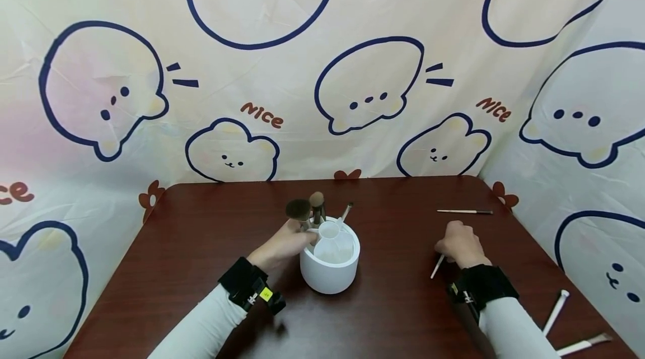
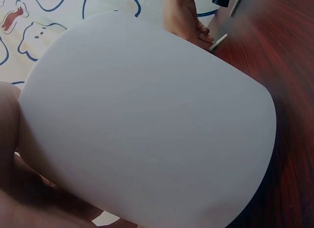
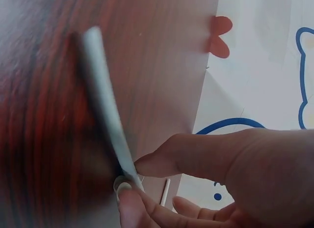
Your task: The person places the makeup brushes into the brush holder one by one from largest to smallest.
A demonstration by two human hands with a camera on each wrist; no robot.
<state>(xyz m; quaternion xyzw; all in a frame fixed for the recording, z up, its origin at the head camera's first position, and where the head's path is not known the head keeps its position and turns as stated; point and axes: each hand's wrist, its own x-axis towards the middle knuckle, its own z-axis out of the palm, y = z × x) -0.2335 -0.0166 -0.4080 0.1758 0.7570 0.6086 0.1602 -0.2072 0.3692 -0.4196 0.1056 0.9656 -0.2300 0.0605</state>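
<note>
A round white brush holder [image 1: 330, 278] stands on the table with a divided insert. Out of its left part rise a dark broad-headed makeup brush [image 1: 298, 210] and a tan-tipped brush [image 1: 317, 200]; a thinner brush [image 1: 346, 211] leans out at the back. My left hand [image 1: 287, 246] grips the holder at its left rim, and the holder's wall [image 2: 147, 120] fills most of the left wrist view. Farther right, my right hand [image 1: 459, 244] pinches a white-handled brush [image 3: 105, 100] between thumb and fingers, low over the table; the brush's other end is hidden by the hand.
A thin brush [image 1: 463, 211] lies beyond my right hand. Near the table's right edge are a white handle [image 1: 556, 311] and a flat-bristled brush [image 1: 584, 344], beside my right sleeve. A printed cloth [image 1: 282, 84] hangs behind the brown table [image 1: 227, 213].
</note>
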